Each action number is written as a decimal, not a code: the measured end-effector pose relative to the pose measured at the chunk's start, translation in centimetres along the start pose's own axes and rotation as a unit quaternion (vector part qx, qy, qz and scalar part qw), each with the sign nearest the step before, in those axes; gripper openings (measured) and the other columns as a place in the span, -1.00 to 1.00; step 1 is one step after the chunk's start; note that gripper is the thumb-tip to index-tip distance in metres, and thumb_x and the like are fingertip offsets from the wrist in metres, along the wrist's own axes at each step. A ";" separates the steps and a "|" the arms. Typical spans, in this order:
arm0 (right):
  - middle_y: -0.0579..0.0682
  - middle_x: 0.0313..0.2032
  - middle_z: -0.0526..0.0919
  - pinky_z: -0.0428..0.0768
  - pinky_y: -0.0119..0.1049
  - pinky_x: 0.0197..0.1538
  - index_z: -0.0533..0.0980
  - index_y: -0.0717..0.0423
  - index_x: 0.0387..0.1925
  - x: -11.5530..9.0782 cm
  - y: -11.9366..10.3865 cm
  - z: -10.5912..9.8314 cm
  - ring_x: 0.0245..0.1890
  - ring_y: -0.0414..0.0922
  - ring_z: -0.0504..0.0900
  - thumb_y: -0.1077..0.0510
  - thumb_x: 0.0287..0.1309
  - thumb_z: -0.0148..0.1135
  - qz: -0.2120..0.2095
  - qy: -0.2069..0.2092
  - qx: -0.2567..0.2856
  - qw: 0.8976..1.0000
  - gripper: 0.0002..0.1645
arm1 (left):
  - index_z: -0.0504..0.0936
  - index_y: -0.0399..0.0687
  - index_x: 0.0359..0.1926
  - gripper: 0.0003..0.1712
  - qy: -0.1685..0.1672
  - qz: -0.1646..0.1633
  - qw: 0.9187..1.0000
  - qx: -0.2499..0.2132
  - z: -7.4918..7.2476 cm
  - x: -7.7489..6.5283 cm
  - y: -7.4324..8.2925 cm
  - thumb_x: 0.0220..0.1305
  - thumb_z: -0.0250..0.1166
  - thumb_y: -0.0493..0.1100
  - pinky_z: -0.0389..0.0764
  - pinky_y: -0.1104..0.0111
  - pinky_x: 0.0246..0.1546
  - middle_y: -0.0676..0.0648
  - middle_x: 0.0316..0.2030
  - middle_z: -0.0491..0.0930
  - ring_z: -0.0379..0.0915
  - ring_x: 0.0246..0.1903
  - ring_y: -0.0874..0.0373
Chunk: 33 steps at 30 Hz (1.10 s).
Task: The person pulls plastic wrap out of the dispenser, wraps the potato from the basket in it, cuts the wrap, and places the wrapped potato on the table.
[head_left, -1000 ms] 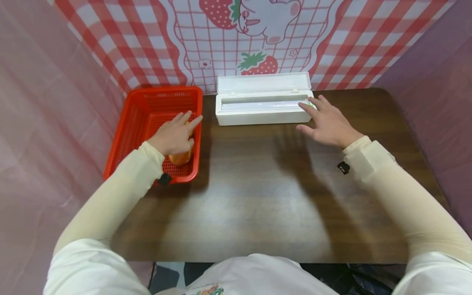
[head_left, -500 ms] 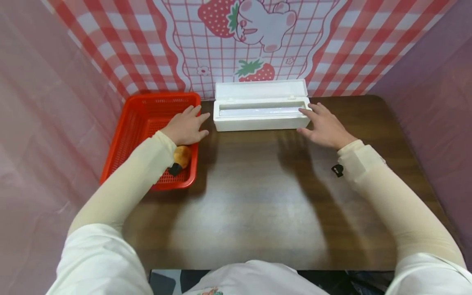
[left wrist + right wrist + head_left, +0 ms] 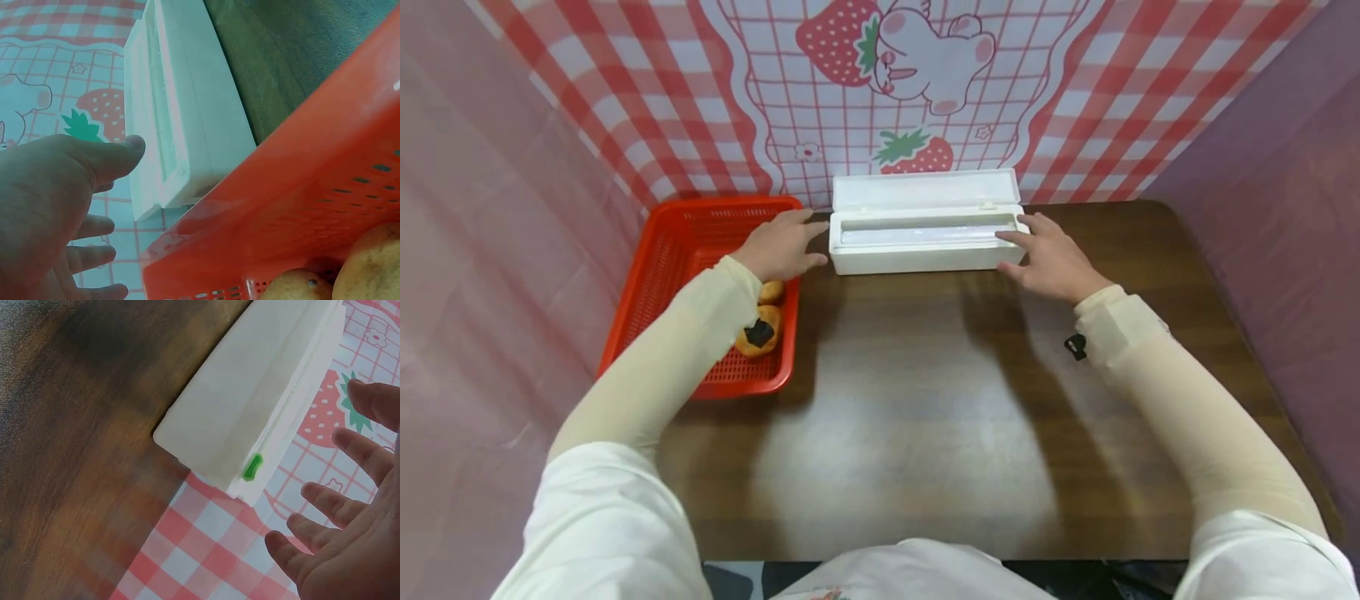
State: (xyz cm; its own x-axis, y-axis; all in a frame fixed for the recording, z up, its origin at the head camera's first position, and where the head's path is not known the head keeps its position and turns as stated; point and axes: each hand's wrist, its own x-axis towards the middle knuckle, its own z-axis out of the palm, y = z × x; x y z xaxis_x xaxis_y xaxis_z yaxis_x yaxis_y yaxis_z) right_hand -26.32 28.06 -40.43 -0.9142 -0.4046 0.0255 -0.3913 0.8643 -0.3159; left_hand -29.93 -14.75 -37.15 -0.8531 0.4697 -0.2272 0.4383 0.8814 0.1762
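A long white cling film dispenser (image 3: 925,261) stands at the back of the table with its lid (image 3: 925,192) raised. A pale, shiny roll (image 3: 925,236) lies in its trough. My left hand (image 3: 781,246), fingers spread, hovers over the red basket's right rim near the dispenser's left end; it holds nothing. At the other end, my right hand (image 3: 1052,260) has its fingers extended close to the dispenser's corner; contact is unclear in the head view. In the right wrist view, the fingers are apart from the dispenser, and a green slider (image 3: 252,467) shows on its edge.
A red plastic basket (image 3: 632,292) stands on the left, with round yellow-brown produce (image 3: 758,343) inside, partly hidden by the left wrist. Behind the brown wooden table (image 3: 910,400) hangs a checked strawberry-print cloth (image 3: 677,100). Pink curtains (image 3: 490,250) border the sides.
My left hand has moved right, from over the basket's produce to the dispenser's left end. The right hand has stayed near the right end. The head view has tilted slightly up.
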 end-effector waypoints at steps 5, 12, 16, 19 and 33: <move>0.38 0.43 0.21 0.06 0.25 0.44 0.46 0.24 0.33 0.5 0.2 -0.1 0.47 0.30 0.07 0.06 0.32 0.28 0.009 0.005 -0.006 1.000 -0.38 | 0.43 -0.17 0.41 -0.34 0.022 0.014 1.000 -0.010 0.2 1.3 -0.3 0.38 0.31 -0.02 0.23 -0.13 0.36 -0.33 0.46 0.20 0.08 0.44 -0.22; 0.36 0.42 0.24 0.10 0.26 0.43 0.52 0.26 0.26 1.6 1.2 -0.2 0.46 0.28 0.11 0.10 0.39 0.21 0.043 0.011 0.021 0.999 -0.50 | 0.61 -0.20 0.24 -0.49 0.057 0.030 0.998 -0.013 0.3 3.3 -0.4 0.33 0.36 -0.09 0.47 -0.01 0.20 -0.25 0.20 0.51 0.39 0.17 -0.15; 0.35 0.41 0.27 0.11 0.24 0.43 0.55 0.27 0.22 2.1 1.8 0.0 0.45 0.28 0.14 0.11 0.40 0.19 0.048 0.014 0.017 0.999 -0.53 | 0.64 -0.18 0.21 -0.51 0.058 0.025 0.998 -0.015 0.5 4.1 -0.2 0.33 0.37 -0.08 0.54 0.04 0.10 -0.21 0.08 0.57 0.43 0.05 -0.10; 0.36 0.40 0.29 0.12 0.24 0.43 0.56 0.29 0.19 2.5 2.2 0.0 0.43 0.29 0.17 0.13 0.40 0.18 0.050 0.017 0.012 0.999 -0.56 | 0.66 -0.16 0.20 -0.53 0.055 0.021 0.998 -0.020 0.6 4.6 0.0 0.32 0.37 -0.07 0.55 0.02 0.08 -0.20 0.07 0.60 0.45 0.07 -0.10; 0.40 0.37 0.28 0.27 0.34 0.30 0.55 0.26 0.22 3.9 3.0 0.8 0.37 0.37 0.20 0.16 0.40 0.17 0.080 0.016 0.030 0.996 -0.57 | 0.67 -0.09 0.19 -0.56 0.035 -0.014 0.999 -0.030 1.0 6.3 0.2 0.36 0.30 -0.05 0.54 -0.01 0.09 -0.15 0.12 0.63 0.48 0.11 -0.11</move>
State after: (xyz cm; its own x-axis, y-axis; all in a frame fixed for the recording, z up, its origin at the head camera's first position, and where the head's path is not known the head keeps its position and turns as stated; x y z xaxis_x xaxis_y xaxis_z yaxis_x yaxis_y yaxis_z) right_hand -30.93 28.87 -42.03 -0.9676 -0.2526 0.0004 -0.2343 0.8970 -0.3749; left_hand -34.90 -11.55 -39.49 -0.8835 0.4385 -0.1649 0.3984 0.8885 0.2278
